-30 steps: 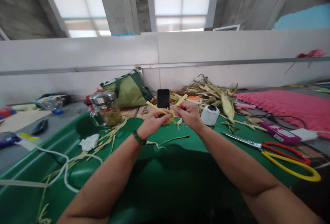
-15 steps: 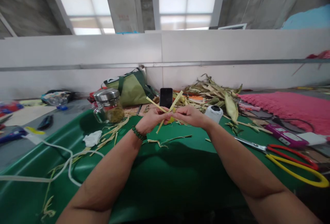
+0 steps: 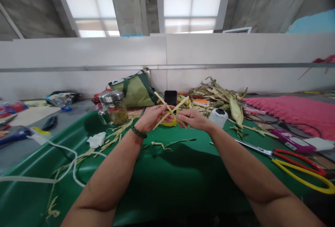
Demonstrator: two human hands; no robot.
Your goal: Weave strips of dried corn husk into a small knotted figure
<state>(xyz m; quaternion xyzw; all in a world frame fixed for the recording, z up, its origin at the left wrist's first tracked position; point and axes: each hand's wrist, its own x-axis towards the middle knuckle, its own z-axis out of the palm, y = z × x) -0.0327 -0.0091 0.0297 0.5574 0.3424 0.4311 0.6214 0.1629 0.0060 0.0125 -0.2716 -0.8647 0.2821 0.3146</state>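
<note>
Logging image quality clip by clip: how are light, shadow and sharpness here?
Head view: windows nearly blown out. Head view: dark shadow on the green mat between the forearms, glossy sheen at its left. Head view: pale strips slightly soft. Head view: scissors near the right edge seemingly stretched.

The crossed strips (image 3: 181, 103) are pale yellow, and the beaded bracelet (image 3: 138, 132) is dark green. A glossy deep-green sheet (image 3: 157, 181) covers the near edge of the grey bench (image 3: 10, 157). Along the far edge, the bag (image 3: 140, 92) is olive with darker green trim, the phone (image 3: 170, 97) black, the husks (image 3: 237, 110) straw and dull green. Towards the right edge, the scissors (image 3: 269, 152) show silver, red and yellow; the fringed cloth (image 3: 293, 113) is plain pink.
</note>
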